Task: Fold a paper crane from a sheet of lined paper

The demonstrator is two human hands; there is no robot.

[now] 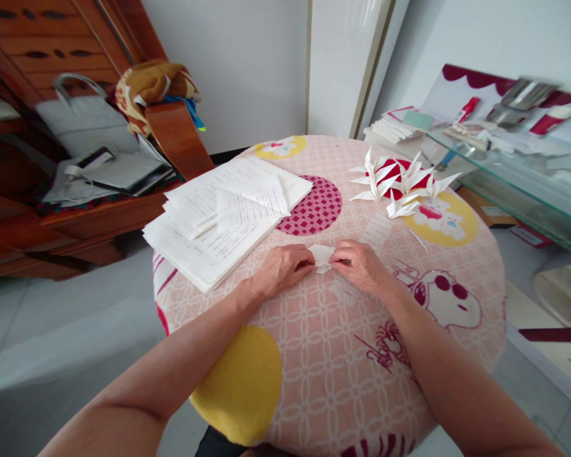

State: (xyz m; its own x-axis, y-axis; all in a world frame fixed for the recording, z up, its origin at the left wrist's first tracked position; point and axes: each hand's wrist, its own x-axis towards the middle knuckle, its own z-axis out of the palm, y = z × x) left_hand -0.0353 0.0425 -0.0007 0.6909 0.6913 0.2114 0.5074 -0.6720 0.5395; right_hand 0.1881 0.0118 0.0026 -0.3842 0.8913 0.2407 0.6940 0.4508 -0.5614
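Observation:
Between my two hands, a small piece of folded white paper (322,254) is held just above or on the patterned tablecloth. My left hand (285,266) pinches its left edge with curled fingers. On the opposite edge, my right hand (359,263) pinches the paper between thumb and fingers. The lower part of the paper shows small creases; the fingers cover its sides. Beyond my right hand, several folded white paper cranes (394,181) sit grouped on the cloth. A stack of written paper sheets (223,254) lies beyond my left hand, with a loose sheet (250,203) on top.
The round table (314,355) has a pink patterned cloth. At right stands a glass shelf (518,184) holding metal bowls (528,95) and a red marker (467,110). More papers (393,129) lie behind the cranes. A wooden chair (181,139) with a grey bag (85,120) is at left.

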